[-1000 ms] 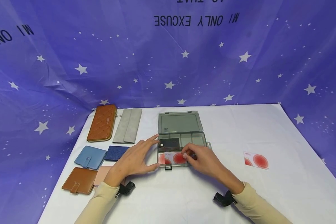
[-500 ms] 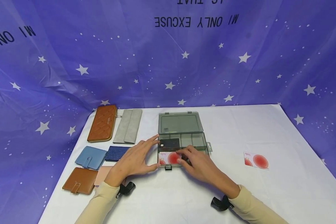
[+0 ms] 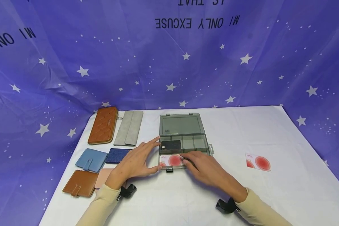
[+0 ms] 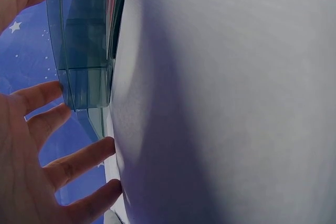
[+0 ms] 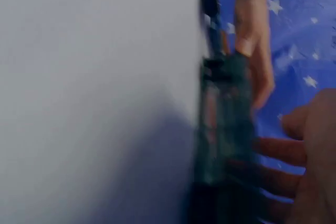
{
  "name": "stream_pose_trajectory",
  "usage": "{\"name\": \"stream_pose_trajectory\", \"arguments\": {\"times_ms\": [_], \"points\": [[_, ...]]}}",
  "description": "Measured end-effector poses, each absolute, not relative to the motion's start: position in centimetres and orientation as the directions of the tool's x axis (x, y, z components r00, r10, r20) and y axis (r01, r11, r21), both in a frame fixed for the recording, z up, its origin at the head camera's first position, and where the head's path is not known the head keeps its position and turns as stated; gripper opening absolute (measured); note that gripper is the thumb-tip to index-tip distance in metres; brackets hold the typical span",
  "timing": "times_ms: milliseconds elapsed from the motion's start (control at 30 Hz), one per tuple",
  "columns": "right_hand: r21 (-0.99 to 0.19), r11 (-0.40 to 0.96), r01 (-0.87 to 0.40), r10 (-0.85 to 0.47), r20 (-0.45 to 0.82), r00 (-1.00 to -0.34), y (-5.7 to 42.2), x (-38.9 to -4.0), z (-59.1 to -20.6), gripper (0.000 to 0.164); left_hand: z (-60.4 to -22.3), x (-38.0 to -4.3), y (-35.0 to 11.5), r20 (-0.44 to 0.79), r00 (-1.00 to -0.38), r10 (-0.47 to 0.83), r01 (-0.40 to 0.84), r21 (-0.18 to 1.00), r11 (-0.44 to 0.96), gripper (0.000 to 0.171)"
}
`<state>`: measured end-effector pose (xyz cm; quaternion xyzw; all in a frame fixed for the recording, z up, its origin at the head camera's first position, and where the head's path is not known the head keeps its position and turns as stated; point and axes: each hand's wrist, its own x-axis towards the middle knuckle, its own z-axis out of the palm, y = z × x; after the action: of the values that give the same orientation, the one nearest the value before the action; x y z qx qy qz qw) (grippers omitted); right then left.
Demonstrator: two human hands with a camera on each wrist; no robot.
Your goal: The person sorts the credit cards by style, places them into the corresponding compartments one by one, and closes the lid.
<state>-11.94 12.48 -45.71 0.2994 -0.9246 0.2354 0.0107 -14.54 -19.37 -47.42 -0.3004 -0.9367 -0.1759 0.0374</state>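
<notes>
A grey see-through divided box [image 3: 193,142] lies with its lid folded back in the head view. In its front left compartment is a white card with red circles [image 3: 169,160]; a black card [image 3: 170,146] lies in the compartment behind. My left hand [image 3: 135,161] steadies the box's left side, with thumb at the front corner and fingertips at the wall. Its fingers are spread along the box in the left wrist view. My right hand [image 3: 206,168] reaches over the front right part, fingertips at the red-circle card's right edge, thumb apart from the fingers.
Left of the box lie a brown quilted wallet [image 3: 103,125], a grey long wallet [image 3: 128,128], a light blue wallet [image 3: 91,158], a dark blue one [image 3: 117,155], a brown one [image 3: 80,182] and a pink one [image 3: 103,177]. Another red-circle card [image 3: 258,162] lies at right.
My right hand has slid the red-circle card leftward, over another red card in the front compartment, and let go of it. My left hand stays at the box.
</notes>
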Motion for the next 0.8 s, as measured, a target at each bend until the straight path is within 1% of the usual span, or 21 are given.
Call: {"name": "stream_pose_trajectory", "arguments": {"times_ms": [167, 333, 600, 800], "points": [[-0.502, 0.651, -0.570, -0.548, 0.209, -0.810, 16.1, -12.8, -43.7, 0.035, -47.5, -14.5, -19.3, 0.179, -0.815, 0.550, 0.578, 0.305, 0.757, 0.093], [-0.507, 0.642, -0.575, -0.507, 0.282, -0.815, 20.9, -13.8, -43.1, 0.037, -47.6, -14.5, -19.3, 0.178, -0.816, 0.550, 0.577, 0.305, 0.757, 0.094], [-0.505, 0.715, -0.484, -0.409, 0.258, -0.875, 28.7, -14.2, -44.2, 0.043, -47.7, -14.4, -19.3, 0.191, -0.810, 0.555, 0.586, 0.308, 0.749, 0.091], [-0.490, 0.782, -0.386, -0.346, 0.174, -0.922, 33.7, -13.7, -45.7, 0.049, -47.6, -14.4, -19.3, 0.183, -0.815, 0.549, 0.578, 0.318, 0.752, 0.091]]}}
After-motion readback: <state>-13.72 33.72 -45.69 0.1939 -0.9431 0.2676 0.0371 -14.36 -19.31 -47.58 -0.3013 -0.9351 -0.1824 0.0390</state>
